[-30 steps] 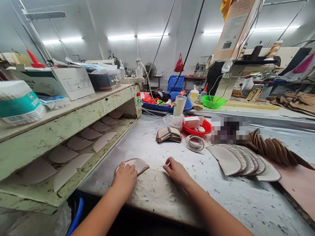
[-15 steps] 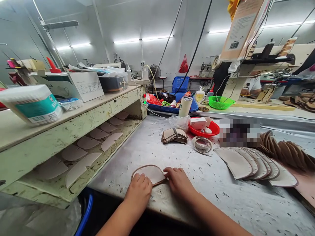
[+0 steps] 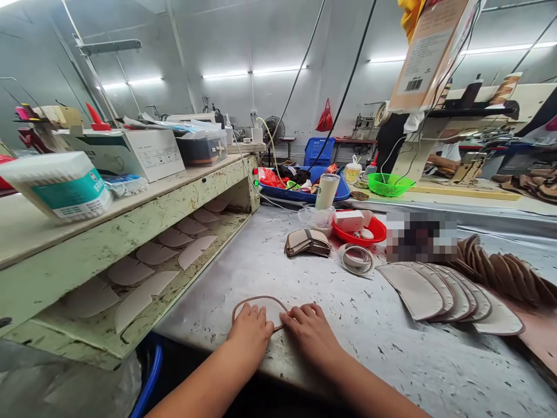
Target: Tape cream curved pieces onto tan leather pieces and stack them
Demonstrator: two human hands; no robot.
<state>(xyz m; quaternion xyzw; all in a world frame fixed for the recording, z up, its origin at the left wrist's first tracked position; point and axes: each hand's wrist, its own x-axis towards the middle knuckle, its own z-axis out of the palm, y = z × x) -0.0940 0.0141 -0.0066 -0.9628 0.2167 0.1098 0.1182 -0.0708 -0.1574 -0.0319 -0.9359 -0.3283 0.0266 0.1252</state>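
A pale curved piece (image 3: 270, 306) with a brown edge lies flat on the grey table near its front edge. My left hand (image 3: 251, 330) rests on top of the piece, its fingers slightly bent and spread, pressing it down. At the right end of the piece, my right hand (image 3: 310, 331) touches the brown rim with its fingertips, fingers a little apart. The lower part of the piece is hidden under my left hand.
Fanned pale panels (image 3: 435, 290) lie at the right. Farther back are a small stack (image 3: 308, 242), a strip roll (image 3: 357, 259), a red bowl (image 3: 378, 233) and a cup (image 3: 327, 191). A green shelf unit (image 3: 174, 200) borders the left.
My left hand has slid up over the piece and covers more of it. The right hand has moved slightly left and lower along the rim. The piece has turned a little.
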